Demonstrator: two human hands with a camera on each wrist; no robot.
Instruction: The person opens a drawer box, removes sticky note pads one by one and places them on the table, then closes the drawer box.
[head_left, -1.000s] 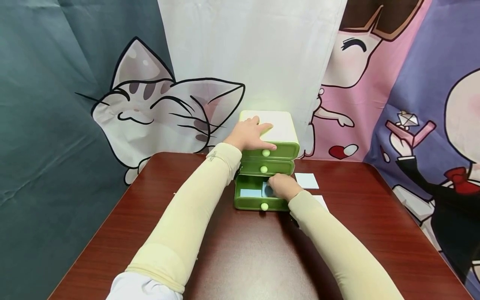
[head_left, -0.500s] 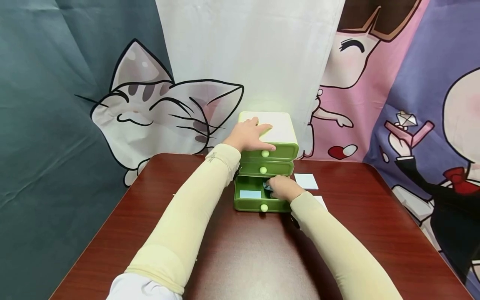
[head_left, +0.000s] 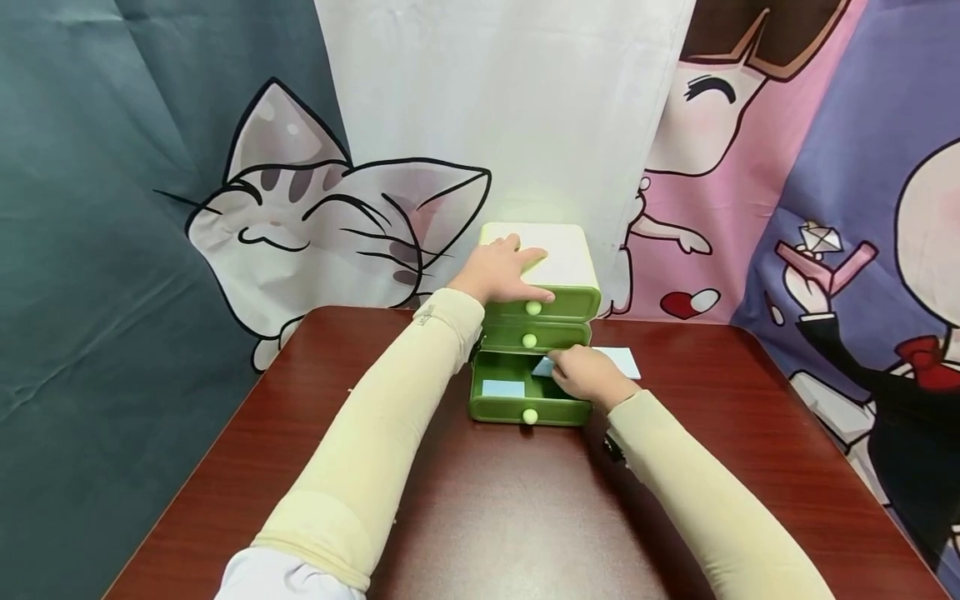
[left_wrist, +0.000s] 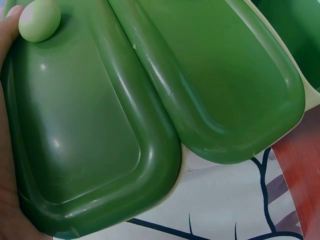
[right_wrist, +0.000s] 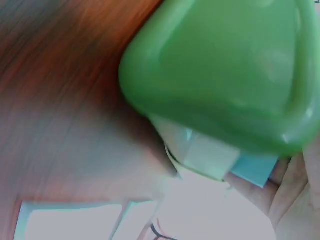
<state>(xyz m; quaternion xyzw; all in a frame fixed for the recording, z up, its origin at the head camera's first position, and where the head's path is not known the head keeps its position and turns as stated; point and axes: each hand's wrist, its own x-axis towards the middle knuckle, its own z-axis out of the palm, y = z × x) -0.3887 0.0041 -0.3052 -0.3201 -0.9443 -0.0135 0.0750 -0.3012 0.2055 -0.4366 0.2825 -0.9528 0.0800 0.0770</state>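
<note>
Over the last half second, a blue slip has been drawn rightward at the open bottom drawer, pinched by the right hand; it seems lifted from the drawer's floor but not yet clear. The cabinet is touched by the left hand, fingers spread, nothing gripped. Another slip is left in the drawer.

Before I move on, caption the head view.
Left hand on green three-drawer cabinet, right hand holding blue paper at open bottom drawer.
</note>
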